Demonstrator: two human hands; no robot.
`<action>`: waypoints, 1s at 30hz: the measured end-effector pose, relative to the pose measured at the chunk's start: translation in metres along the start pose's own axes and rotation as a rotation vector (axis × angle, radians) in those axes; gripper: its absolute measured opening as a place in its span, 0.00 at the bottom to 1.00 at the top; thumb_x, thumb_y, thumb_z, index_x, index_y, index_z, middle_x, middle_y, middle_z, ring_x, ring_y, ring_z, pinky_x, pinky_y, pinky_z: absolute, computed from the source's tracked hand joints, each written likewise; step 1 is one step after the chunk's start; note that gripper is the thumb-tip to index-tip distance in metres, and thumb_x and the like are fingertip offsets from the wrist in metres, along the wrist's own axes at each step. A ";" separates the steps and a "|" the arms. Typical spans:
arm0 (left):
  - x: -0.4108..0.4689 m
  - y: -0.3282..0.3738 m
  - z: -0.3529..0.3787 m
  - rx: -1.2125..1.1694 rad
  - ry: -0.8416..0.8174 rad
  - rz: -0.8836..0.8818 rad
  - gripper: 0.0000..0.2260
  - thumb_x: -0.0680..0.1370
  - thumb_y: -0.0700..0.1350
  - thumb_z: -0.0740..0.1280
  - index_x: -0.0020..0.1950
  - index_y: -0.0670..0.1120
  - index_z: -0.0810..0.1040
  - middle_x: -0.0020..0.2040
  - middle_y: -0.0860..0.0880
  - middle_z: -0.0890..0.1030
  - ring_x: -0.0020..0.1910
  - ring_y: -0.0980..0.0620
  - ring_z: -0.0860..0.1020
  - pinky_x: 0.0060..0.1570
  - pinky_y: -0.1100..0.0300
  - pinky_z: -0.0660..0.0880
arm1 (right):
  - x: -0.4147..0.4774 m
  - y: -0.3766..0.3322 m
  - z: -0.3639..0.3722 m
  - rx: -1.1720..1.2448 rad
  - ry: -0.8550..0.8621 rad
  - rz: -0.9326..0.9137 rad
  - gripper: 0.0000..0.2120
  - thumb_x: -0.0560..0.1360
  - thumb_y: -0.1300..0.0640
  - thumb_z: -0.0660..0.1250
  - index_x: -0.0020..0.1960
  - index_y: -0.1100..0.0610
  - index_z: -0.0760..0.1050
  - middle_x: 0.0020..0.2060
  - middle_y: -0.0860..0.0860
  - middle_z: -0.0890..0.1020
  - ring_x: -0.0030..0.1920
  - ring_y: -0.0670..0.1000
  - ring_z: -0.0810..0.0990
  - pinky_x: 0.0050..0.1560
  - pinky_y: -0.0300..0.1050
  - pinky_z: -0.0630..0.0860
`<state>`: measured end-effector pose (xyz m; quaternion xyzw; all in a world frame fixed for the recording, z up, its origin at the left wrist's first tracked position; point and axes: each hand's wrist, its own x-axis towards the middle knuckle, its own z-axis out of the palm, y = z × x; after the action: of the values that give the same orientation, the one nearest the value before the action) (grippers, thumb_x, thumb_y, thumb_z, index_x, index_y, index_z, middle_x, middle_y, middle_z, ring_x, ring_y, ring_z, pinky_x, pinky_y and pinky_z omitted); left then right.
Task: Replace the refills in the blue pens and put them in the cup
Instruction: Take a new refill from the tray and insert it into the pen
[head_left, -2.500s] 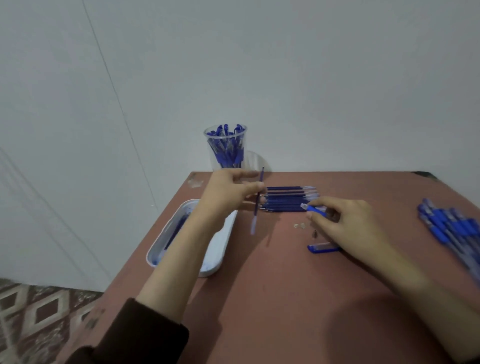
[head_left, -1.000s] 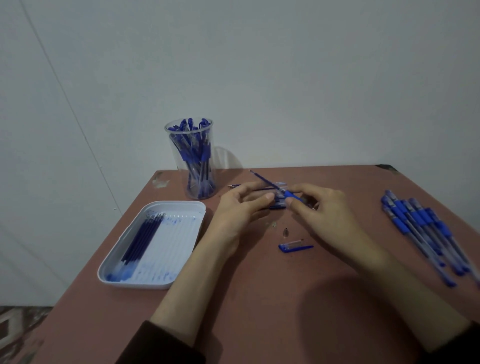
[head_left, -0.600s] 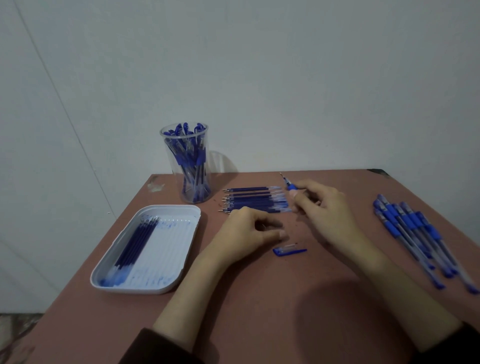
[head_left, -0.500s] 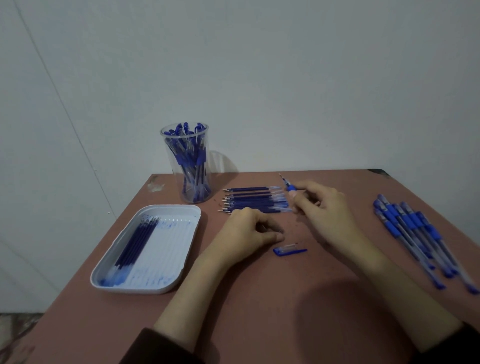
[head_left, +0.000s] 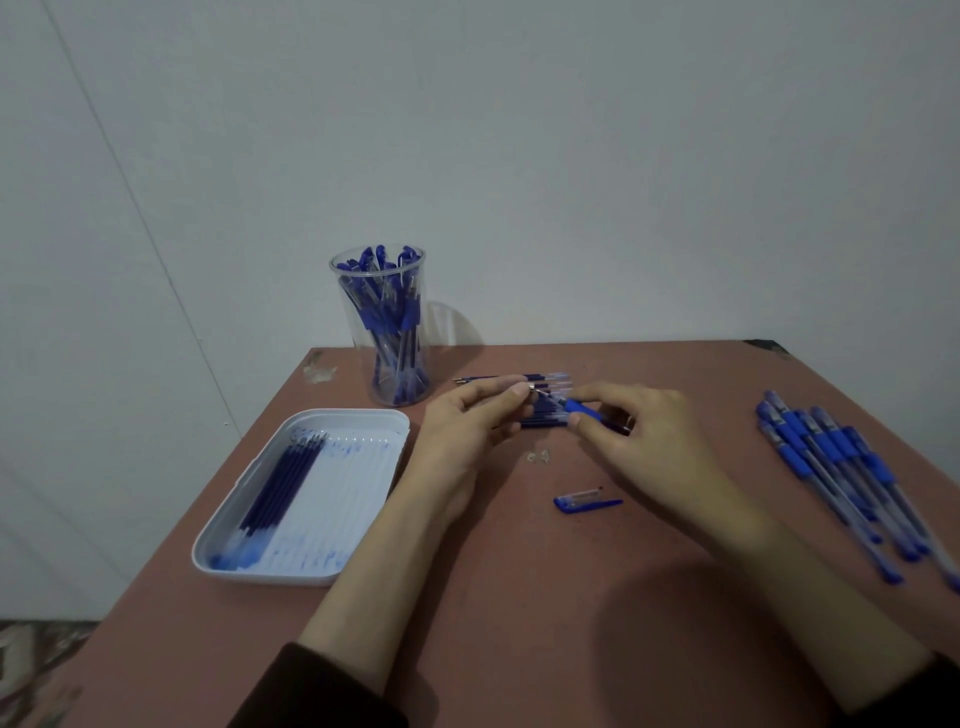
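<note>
At a reddish table (head_left: 519, 597): grips a blue pen (head_left: 582, 406) in the right hand (head_left: 639, 431), pinches its tip with the left hand (head_left: 467, 426); cup (head_left: 387, 338) at eleven o'clock.

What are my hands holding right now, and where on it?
The right hand grips a blue pen by its rubber grip section; the left hand pinches its tip end.
</note>
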<state>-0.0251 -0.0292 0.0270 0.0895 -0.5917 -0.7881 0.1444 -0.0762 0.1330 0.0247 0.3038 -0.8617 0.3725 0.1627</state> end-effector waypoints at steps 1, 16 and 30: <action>0.000 0.000 0.000 0.002 -0.006 -0.001 0.03 0.75 0.37 0.68 0.47 0.43 0.81 0.37 0.51 0.83 0.36 0.59 0.80 0.37 0.70 0.76 | 0.000 0.000 0.000 -0.006 -0.004 -0.001 0.08 0.73 0.53 0.70 0.52 0.47 0.82 0.32 0.38 0.77 0.36 0.40 0.76 0.40 0.40 0.70; -0.002 -0.002 0.004 0.124 -0.079 -0.019 0.03 0.75 0.41 0.69 0.46 0.45 0.82 0.41 0.48 0.82 0.41 0.55 0.77 0.39 0.66 0.73 | -0.001 -0.005 0.005 0.191 -0.037 0.018 0.10 0.75 0.56 0.68 0.43 0.40 0.79 0.30 0.42 0.78 0.33 0.41 0.75 0.37 0.36 0.70; -0.008 -0.001 0.010 -0.154 -0.162 0.099 0.17 0.74 0.37 0.68 0.61 0.44 0.70 0.47 0.44 0.85 0.44 0.47 0.83 0.44 0.58 0.81 | -0.002 -0.015 0.011 0.562 -0.143 0.175 0.04 0.77 0.56 0.65 0.43 0.50 0.74 0.24 0.49 0.76 0.22 0.41 0.69 0.30 0.42 0.67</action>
<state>-0.0210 -0.0168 0.0286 -0.0152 -0.5427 -0.8278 0.1414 -0.0653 0.1173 0.0243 0.2871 -0.7571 0.5864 -0.0217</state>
